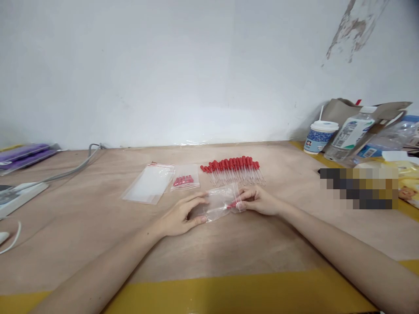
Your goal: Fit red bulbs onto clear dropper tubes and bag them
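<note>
A clear zip bag (218, 201) is held low over the table between my two hands. My left hand (183, 215) curls round its left end, thumb below and fingers above. At the right end, my right hand (257, 201) pinches the bag beside the red bulb (232, 204) of a dropper. The dropper's clear stem lies inside the bag, pointing left; whether more than one is in there I cannot tell. Just behind, a row of red-bulbed droppers (234, 168) lies side by side, bulbs toward the wall. A zip bag with several red bulbs (183, 180) rests behind my left hand.
Flat zip bags (149, 183) lie left of the filled one. A power strip (24, 198) with a grey cable (75, 163) and purple packs (28, 155) are at the left. On the right stand a paper cup (319, 137) and a plastic bottle (352, 133), near a blurred-out patch.
</note>
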### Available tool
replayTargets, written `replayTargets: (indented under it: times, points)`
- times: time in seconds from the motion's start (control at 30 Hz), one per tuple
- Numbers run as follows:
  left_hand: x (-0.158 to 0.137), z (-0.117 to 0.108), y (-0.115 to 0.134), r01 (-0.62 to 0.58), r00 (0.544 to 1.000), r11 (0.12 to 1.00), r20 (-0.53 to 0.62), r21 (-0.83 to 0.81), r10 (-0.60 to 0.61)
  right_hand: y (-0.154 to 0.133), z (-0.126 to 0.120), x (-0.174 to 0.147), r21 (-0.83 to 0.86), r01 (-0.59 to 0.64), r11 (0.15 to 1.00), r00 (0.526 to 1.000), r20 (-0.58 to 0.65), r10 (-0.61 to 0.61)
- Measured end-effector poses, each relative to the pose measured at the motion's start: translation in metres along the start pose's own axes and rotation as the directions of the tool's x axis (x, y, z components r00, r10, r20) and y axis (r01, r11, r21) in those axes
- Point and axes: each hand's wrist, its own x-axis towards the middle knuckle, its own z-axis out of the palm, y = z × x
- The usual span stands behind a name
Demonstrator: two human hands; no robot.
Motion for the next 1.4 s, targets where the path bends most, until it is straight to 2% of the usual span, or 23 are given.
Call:
replayTargets:
  times: [0.07, 0.13, 0.27, 0.43, 0.5, 0.57, 0.67, 0.73, 0.83, 0.9, 1.0, 1.13, 1.3, 1.4]
  points:
    - [0.000, 0.000, -0.002, -0.029, 0.999, 1.000, -0.015, 0.001, 0.029, -0.001, -0.003, -0.001, -0.119, 0.061, 0.991, 0.997, 0.060, -0.055]
    - [0.001, 0.000, -0.004, -0.059, 0.998, 0.998, -0.019, -0.001, 0.059, -0.001, -0.003, -0.003, -0.182, 0.095, 0.979, 0.994, 0.068, -0.084]
    - [0.002, 0.003, -0.008, -0.091, 0.995, 0.996, -0.030, 0.001, 0.091, 0.000, 0.003, -0.004, -0.181, 0.076, 0.981, 0.996, -0.040, -0.085]
    - [0.002, 0.002, -0.008, -0.083, 0.997, 0.997, -0.007, -0.002, 0.083, -0.001, -0.003, -0.006, -0.149, 0.096, 0.984, 0.994, 0.062, -0.087]
    - [0.002, 0.000, -0.006, -0.087, 0.996, 0.996, 0.029, 0.024, 0.086, 0.001, -0.011, -0.003, -0.098, 0.014, 0.995, 1.000, -0.004, -0.014]
    - [0.002, -0.002, -0.004, -0.100, 0.993, 0.993, 0.065, 0.068, 0.095, 0.004, -0.019, 0.004, -0.131, -0.096, 0.987, 0.982, -0.174, 0.073]
    - [0.003, -0.003, -0.002, -0.113, 0.991, 0.988, 0.087, 0.104, 0.104, 0.007, -0.026, 0.025, -0.322, -0.281, 0.904, 0.871, -0.481, 0.100]
    - [0.003, -0.002, -0.001, -0.097, 0.992, 0.991, 0.089, 0.093, 0.088, 0.007, -0.027, 0.044, -0.438, -0.371, 0.819, 0.813, -0.579, 0.059]
    - [0.003, 0.000, -0.001, -0.062, 0.996, 0.995, 0.076, 0.074, 0.057, 0.006, -0.023, 0.078, -0.587, -0.447, 0.675, 0.799, -0.601, 0.007]
    - [0.002, 0.002, -0.002, -0.061, 0.996, 0.995, 0.067, 0.084, 0.056, 0.008, -0.021, 0.098, -0.630, -0.502, 0.592, 0.797, -0.603, 0.034]
    - [0.002, 0.002, -0.001, -0.076, 0.995, 0.990, 0.068, 0.115, 0.068, 0.014, -0.020, 0.118, -0.619, -0.567, 0.544, 0.777, -0.621, 0.104]
    - [0.002, 0.001, 0.001, -0.093, 0.995, 0.988, 0.059, 0.121, 0.086, 0.021, -0.022, 0.129, -0.608, -0.578, 0.544, 0.770, -0.627, 0.119]
    - [0.002, 0.001, 0.001, -0.094, 0.995, 0.990, 0.048, 0.101, 0.090, 0.022, -0.022, 0.133, -0.367, -0.536, 0.760, 0.718, -0.671, 0.182]
    - [0.002, 0.002, 0.000, -0.078, 0.996, 0.993, 0.047, 0.092, 0.074, 0.019, -0.028, 0.124, -0.299, -0.468, 0.831, 0.747, -0.637, 0.192]
